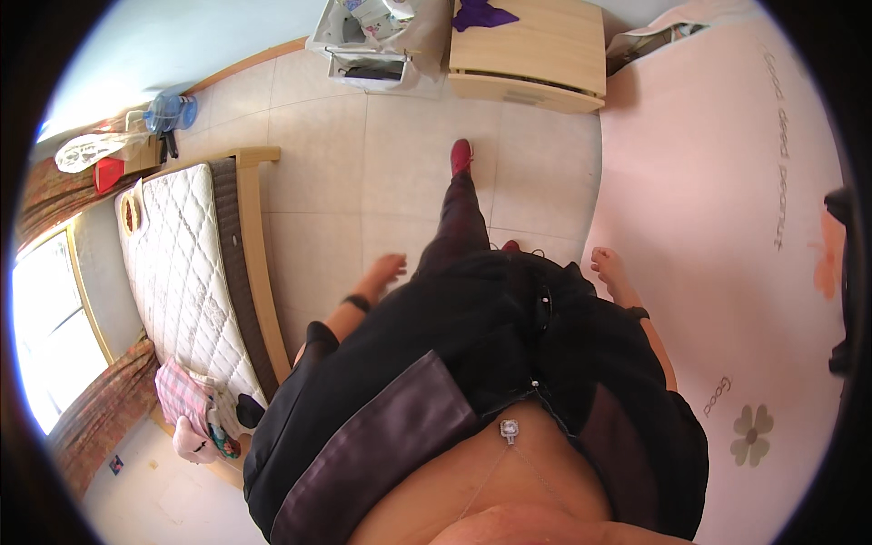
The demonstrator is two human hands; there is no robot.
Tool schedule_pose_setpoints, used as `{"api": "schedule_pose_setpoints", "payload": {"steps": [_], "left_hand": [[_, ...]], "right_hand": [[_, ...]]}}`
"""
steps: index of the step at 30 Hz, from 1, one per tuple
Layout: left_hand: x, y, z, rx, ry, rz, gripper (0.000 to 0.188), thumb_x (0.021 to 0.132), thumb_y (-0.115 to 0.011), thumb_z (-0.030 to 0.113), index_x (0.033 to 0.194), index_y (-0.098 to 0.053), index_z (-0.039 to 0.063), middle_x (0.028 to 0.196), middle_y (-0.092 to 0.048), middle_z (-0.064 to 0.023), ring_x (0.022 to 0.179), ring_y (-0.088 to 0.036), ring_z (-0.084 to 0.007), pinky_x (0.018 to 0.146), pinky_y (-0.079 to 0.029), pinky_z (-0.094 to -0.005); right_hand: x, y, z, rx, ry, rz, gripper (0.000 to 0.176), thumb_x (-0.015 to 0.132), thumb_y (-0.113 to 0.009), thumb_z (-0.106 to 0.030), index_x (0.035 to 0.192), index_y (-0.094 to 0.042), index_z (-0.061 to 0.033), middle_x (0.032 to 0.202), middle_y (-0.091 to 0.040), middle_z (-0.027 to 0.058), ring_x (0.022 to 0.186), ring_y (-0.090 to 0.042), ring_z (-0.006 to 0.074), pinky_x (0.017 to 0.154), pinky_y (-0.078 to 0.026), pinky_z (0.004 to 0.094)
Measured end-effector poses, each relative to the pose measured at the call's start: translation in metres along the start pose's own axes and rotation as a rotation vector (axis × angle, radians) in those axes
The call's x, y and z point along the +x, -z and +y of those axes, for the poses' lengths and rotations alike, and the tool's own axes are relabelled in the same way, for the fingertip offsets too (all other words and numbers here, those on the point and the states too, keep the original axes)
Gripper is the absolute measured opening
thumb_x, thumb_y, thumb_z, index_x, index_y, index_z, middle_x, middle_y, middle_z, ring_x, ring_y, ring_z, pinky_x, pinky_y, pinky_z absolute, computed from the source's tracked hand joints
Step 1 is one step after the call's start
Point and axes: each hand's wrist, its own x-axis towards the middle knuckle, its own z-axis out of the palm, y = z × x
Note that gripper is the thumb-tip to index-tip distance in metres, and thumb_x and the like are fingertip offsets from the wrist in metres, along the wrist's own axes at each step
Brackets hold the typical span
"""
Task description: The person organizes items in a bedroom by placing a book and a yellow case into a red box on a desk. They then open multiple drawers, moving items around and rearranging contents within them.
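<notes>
My left hand (390,268) hangs beside my hip, slightly blurred, with its fingers loosely bent and nothing visible in it. A dark band circles that wrist. On the other side my right hand (606,264) hangs by the edge of a bed with a pink printed sheet (688,204); its fingers curl loosely around no visible object. That wrist also wears a dark band. One red shoe (461,155) is forward on the pale tiled floor (402,163), and the other red shoe (511,245) is mostly hidden under my black jacket (436,306).
To the left stands a wooden bed frame (255,238) with a quilted mattress (180,238) and folded clothes (184,395). Ahead are a wooden drawer cabinet (531,48) bearing a purple cloth (482,13), and a white storage rack (371,61). A blue water jug (167,114) lies by the wall.
</notes>
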Motion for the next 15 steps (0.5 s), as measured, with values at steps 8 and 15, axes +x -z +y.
{"api": "schedule_pose_setpoints", "payload": {"steps": [8, 15], "left_hand": [[0.078, 0.076, 0.183, 0.178, -0.121, -0.031, 0.037, 0.094, -0.054, 0.035, 0.116, -0.060, 0.007, 0.109, -0.065, -0.0053, 0.097, -0.063, -0.0189, 0.076, -0.045, -0.0337], [0.132, 0.114, 0.281, 0.354, -0.230, 0.016, 0.036, 0.088, -0.058, 0.031, 0.113, -0.064, 0.005, 0.100, -0.065, -0.0030, 0.088, -0.063, -0.0150, 0.068, -0.044, -0.0278]], "right_hand": [[0.032, -0.063, -0.169, -0.018, -0.058, -0.009, 0.039, 0.090, -0.064, -0.030, 0.117, -0.064, -0.0018, 0.097, -0.066, 0.0044, 0.083, -0.061, 0.0140, 0.074, -0.049, 0.0279], [0.047, -0.109, -0.280, -0.004, 0.144, -0.113, 0.038, 0.093, -0.062, -0.024, 0.122, -0.061, 0.0015, 0.094, -0.067, 0.0045, 0.087, -0.062, 0.0122, 0.082, -0.049, 0.0260]]}}
